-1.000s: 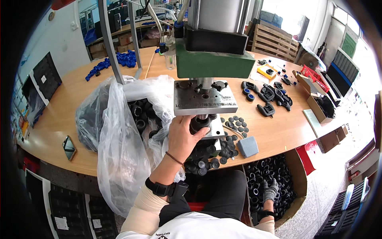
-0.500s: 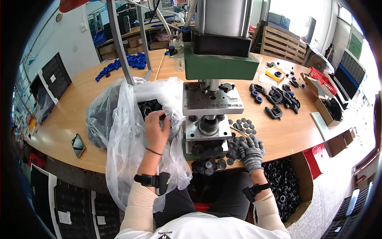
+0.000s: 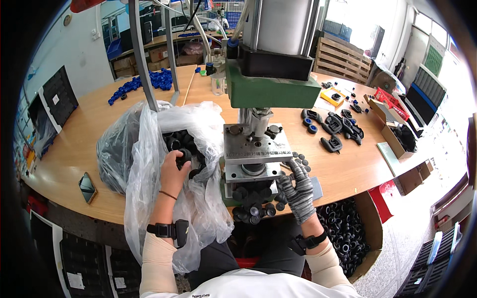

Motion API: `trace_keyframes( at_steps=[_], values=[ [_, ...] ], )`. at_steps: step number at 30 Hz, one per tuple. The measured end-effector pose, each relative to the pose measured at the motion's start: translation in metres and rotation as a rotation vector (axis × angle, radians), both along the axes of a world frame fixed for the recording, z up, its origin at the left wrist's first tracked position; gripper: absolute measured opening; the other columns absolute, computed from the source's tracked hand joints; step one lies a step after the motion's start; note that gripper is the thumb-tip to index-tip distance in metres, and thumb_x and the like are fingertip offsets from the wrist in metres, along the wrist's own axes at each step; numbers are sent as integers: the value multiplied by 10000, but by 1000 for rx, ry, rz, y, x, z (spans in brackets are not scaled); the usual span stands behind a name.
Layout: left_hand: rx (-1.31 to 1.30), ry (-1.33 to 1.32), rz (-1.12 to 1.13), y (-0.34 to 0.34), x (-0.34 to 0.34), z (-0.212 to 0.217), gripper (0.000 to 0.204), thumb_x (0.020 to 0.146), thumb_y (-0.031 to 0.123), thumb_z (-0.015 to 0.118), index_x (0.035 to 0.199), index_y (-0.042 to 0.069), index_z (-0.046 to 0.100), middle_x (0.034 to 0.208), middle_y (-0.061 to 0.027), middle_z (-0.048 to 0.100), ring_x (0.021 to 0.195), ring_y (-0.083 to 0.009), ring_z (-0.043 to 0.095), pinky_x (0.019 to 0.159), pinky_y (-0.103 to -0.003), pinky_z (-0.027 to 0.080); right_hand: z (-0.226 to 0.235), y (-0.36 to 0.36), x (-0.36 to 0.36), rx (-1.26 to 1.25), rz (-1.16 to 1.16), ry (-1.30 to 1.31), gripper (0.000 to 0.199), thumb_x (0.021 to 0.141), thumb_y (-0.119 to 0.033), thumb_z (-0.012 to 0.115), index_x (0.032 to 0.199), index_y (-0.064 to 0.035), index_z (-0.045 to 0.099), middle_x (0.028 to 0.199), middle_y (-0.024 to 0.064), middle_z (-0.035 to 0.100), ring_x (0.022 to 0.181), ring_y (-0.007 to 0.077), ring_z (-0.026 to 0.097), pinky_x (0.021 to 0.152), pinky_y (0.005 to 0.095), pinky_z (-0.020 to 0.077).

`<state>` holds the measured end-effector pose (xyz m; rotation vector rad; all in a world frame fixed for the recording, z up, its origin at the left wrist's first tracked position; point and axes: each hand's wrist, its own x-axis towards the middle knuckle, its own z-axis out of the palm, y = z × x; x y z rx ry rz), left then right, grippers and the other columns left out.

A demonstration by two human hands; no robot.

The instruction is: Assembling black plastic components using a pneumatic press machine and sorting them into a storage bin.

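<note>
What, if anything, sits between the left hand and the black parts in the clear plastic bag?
Nothing visible: the left hand is already inside the open clear plastic bag, fingers on a black part at the pile's top.

We see a clear plastic bag lying open on the bench, left of the press, its crumpled film spilling over the near edge. Inside it sit many small black round parts, heaped loosely. One black part is pinched at the fingertips, just inside the bag's mouth. Right of the bag, on the near edge in front of the press base, lies a second cluster of black round caps, some upright with pale centres showing, packed close and touching one another.
</note>
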<state>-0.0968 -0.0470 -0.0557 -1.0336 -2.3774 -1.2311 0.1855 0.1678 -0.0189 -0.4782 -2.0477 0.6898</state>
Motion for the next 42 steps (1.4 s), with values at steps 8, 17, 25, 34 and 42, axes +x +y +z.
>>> trace_keyframes(
  at_steps=[8, 17, 25, 34, 42],
  values=[
    [579, -604, -476, 15, 73, 56, 553, 802, 194, 755, 1218, -57, 492, 1081, -68, 601, 912, -108, 580, 773, -243, 475, 51, -37, -65, -476, 332, 20, 430, 768, -293, 741, 1056, -6, 600, 935, 148, 633, 871, 326, 591, 804, 406, 469],
    [245, -61, -401, 76, 124, 53, 505, 748, 200, 775, 1172, 33, 556, 1017, -104, 610, 851, -193, 619, 737, -311, 502, -22, 4, 28, -82, -61, 150, 500, 708, -186, 767, 1142, -28, 576, 958, 115, 636, 887, 290, 600, 821, 363, 478],
    [218, 109, -395, 101, 126, 64, 504, 708, 216, 787, 1108, 43, 533, 1010, -149, 616, 943, -342, 600, 812, -393, 483, -163, 60, 234, -211, -795, -587, 604, 786, -230, 726, 1302, -47, 474, 1270, 202, 478, 1162, 322, 485, 993, 379, 410],
    [373, 270, -205, 69, 119, 54, 380, 779, 230, 723, 1048, 9, 570, 1014, -165, 609, 935, -364, 576, 810, -422, 459, -107, 70, 71, 299, -329, -786, 547, 913, -405, 467, 1364, -97, 431, 1447, 102, 381, 1361, 303, 293, 1113, 513, 158],
    [-357, -53, 133, 6, 21, -29, 248, 870, 212, 579, 1047, 43, 619, 965, -178, 644, 897, -368, 604, 783, -442, 471, -68, 84, 26, 149, -279, -904, 450, 943, -369, 443, 1311, -114, 494, 1396, 99, 446, 1334, 276, 342, 1101, 492, 205]
  ],
)
